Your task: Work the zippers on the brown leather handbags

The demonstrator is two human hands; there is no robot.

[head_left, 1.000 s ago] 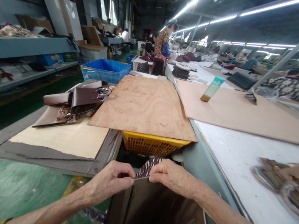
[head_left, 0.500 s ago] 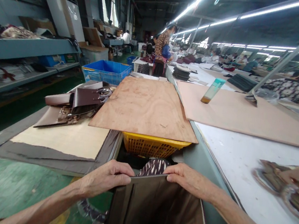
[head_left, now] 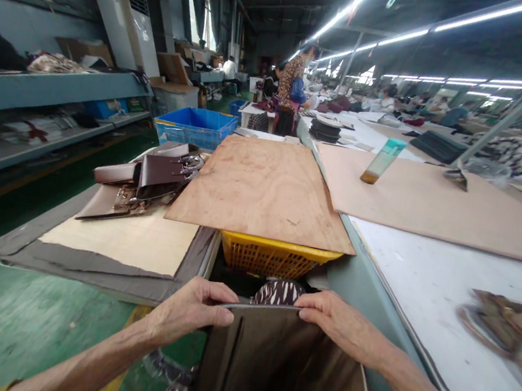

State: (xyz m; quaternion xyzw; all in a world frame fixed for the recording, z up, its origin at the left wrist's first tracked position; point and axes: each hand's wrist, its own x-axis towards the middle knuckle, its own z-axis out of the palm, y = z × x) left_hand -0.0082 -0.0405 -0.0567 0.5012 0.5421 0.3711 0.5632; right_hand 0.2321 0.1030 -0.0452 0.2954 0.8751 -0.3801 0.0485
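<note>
A brown handbag (head_left: 263, 356) hangs upright in my lap, its mouth facing me so that the dark inside lining shows. My left hand (head_left: 192, 311) pinches the far rim near its left corner, thumb on the near side. Along the same rim, my right hand (head_left: 333, 320) grips farther right, and the edge runs straight between them. A plastic-wrapped handle (head_left: 168, 366) sticks out on the bag's left side. Patterned black-and-white cloth (head_left: 277, 292) shows just beyond the rim. The bag's bottom lies out of frame.
Ahead, a plywood board (head_left: 266, 186) lies over a yellow basket (head_left: 276, 258). Finished-looking brown bags (head_left: 147, 180) rest on the left table. A blue crate (head_left: 196, 126) stands behind. On the right are a bottle (head_left: 383, 161), a pink-beige board (head_left: 433, 199) and brown pieces (head_left: 508, 327). A person (head_left: 290, 90) stands farther back.
The whole view has shifted, so the surroundings and both hands appear slightly farther right. Both hands keep their hold on the handbag's rim.
</note>
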